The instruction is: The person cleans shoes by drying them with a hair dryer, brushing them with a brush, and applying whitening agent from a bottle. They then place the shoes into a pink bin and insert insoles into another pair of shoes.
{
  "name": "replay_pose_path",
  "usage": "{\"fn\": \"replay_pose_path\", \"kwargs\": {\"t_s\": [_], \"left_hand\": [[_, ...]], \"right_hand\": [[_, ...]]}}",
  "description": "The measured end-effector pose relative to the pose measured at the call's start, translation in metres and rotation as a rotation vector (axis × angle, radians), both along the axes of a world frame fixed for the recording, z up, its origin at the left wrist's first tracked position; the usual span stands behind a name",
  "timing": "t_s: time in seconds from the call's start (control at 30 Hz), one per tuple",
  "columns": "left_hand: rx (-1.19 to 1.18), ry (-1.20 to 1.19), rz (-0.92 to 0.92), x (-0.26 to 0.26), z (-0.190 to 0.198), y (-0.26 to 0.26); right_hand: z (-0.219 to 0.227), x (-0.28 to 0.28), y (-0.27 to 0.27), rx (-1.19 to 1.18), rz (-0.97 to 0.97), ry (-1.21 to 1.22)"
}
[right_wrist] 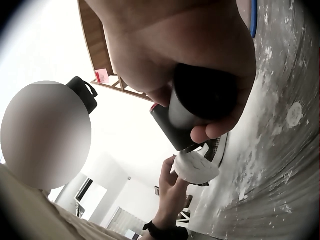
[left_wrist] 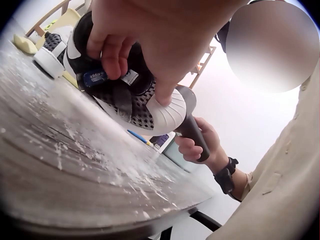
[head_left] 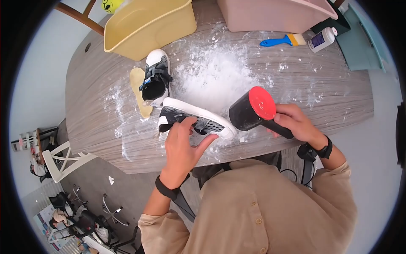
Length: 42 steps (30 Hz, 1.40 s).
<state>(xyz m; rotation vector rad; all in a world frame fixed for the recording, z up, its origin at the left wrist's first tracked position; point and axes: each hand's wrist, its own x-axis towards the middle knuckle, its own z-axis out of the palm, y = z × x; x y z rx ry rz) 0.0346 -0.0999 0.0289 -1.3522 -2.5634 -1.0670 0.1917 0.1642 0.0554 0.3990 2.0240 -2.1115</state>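
My left hand (head_left: 182, 146) grips a black-and-white sneaker (head_left: 203, 112), fingers at its opening and thumb by the toe. The sneaker is tipped on its side, its white sole turned away from me; mesh and a strap show in the left wrist view. My right hand (head_left: 294, 120) holds a black hair dryer (head_left: 245, 112) by its handle, its red round end facing up. The barrel is close to the sneaker's toe. Beyond the left hand stands a matching sneaker (head_left: 156, 78), with a pale insole (head_left: 137, 86) beside it.
White powder (head_left: 220, 72) is spread over the wooden table (head_left: 97, 97). A yellow bin (head_left: 148, 34) and a pink bin (head_left: 275, 17) stand at the back. A blue-handled brush (head_left: 283, 41) and a white bottle (head_left: 322, 39) lie at the back right.
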Motion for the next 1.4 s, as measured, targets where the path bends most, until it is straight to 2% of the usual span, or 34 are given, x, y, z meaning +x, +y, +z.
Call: {"fn": "replay_pose_path", "kwargs": {"t_s": [0.17, 0.23, 0.4, 0.8, 1.2, 1.4], "left_hand": [[0.018, -0.017, -0.023, 0.0, -0.01, 0.012], [0.039, -0.046, -0.028, 0.001, -0.012, 0.014], [0.063, -0.1, -0.04, -0.001, -0.012, 0.016], [0.041, -0.144, -0.07, -0.004, -0.009, 0.016], [0.038, -0.18, -0.112, -0.007, -0.009, 0.015], [0.061, -0.18, -0.127, -0.008, -0.01, 0.013]], "right_hand": [[-0.005, 0.018, 0.001, 0.059, -0.072, 0.051], [-0.007, 0.02, 0.005, 0.108, -0.013, 0.077], [-0.007, 0.02, 0.004, 0.17, -0.005, 0.106], [-0.006, 0.013, 0.001, 0.045, -0.088, -0.002], [-0.001, 0.01, -0.005, 0.335, -0.075, 0.121], [0.004, 0.013, -0.004, 0.269, -0.066, 0.075]]}}
